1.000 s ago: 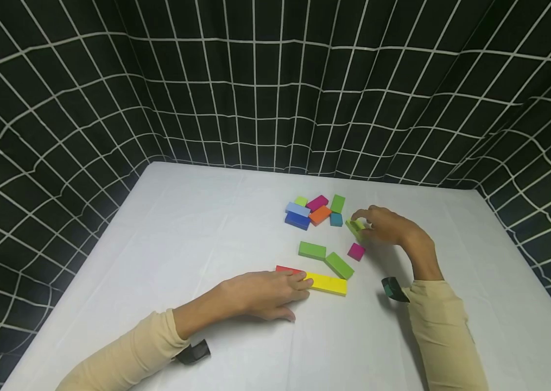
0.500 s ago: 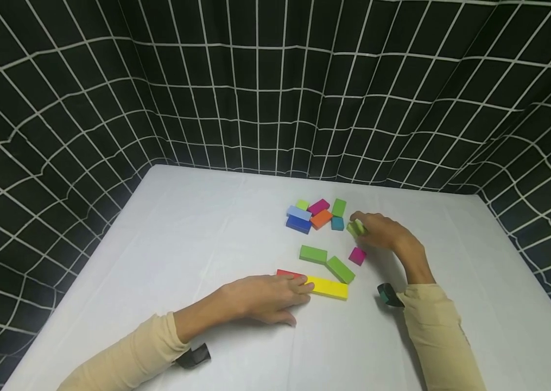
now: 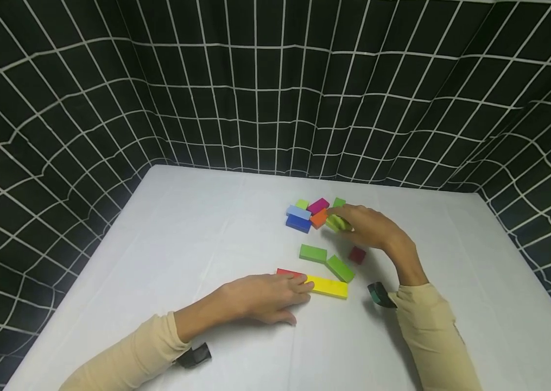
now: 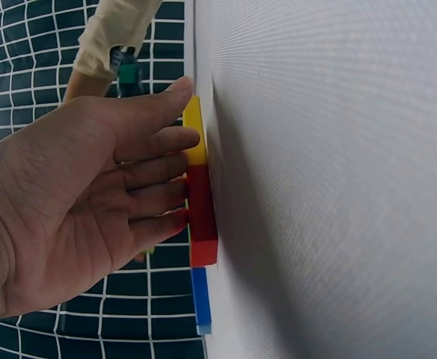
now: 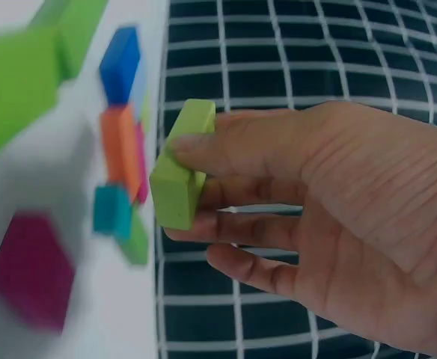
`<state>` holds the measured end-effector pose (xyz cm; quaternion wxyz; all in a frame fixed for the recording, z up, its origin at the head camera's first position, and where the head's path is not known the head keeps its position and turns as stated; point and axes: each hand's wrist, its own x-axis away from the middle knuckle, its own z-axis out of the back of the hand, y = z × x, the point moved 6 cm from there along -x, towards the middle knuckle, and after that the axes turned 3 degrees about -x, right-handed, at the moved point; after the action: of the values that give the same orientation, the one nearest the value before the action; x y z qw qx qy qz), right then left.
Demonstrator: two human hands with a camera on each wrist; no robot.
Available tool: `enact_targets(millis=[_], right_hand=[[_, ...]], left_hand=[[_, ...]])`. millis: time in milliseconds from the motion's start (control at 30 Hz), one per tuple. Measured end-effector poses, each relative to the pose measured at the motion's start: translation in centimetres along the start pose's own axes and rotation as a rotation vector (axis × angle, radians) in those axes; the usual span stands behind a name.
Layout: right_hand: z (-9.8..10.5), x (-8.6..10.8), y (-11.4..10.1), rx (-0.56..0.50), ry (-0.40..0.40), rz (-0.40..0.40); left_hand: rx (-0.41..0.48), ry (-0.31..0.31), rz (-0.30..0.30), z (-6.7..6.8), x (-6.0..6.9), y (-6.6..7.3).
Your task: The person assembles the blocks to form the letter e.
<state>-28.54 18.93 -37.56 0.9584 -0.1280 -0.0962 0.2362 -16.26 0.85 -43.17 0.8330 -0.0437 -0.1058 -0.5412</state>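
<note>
My right hand point(image 3: 373, 225) pinches a light green block point(image 5: 183, 161) between thumb and fingers. In the head view that block hangs in front of the far cluster and hides the teal block point(image 5: 112, 209). My left hand point(image 3: 265, 297) has its fingers extended, with the fingertips resting on the red block point(image 4: 201, 213) and by its join with the yellow block point(image 3: 329, 287). These two blocks lie end to end in a row. Behind the row are two green blocks, one point(image 3: 312, 253) nearly parallel to it and one point(image 3: 340, 269) slanted toward the yellow end.
A magenta block point(image 3: 357, 255) lies below my right wrist. The far cluster has a blue block point(image 3: 298, 224), a light blue block point(image 3: 299, 212), an orange block point(image 3: 319, 218), a magenta block point(image 3: 318, 206) and green blocks. A black gridded curtain point(image 3: 265, 98) surrounds the white table point(image 3: 197, 228).
My right hand has picked the light green block up off the table and carried it left toward the far cluster. My left hand stays on the red and yellow row.
</note>
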Motion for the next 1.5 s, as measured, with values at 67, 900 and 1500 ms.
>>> enact_targets(millis=[67,900,1500], right_hand=[[0.2,-0.5,-1.5,0.001,-0.014,0.060],[-6.0,-5.7,-9.7,0.161,-0.432,0.288],[-5.9,-5.4,-9.5,0.149,-0.429,0.253]], left_hand=[[0.006,0.004,0.004,0.1,0.0,-0.1],[-0.046,0.030,-0.040,0.0,-0.4,-0.1],[-0.084,0.041,-0.037,0.1,-0.1,0.1]])
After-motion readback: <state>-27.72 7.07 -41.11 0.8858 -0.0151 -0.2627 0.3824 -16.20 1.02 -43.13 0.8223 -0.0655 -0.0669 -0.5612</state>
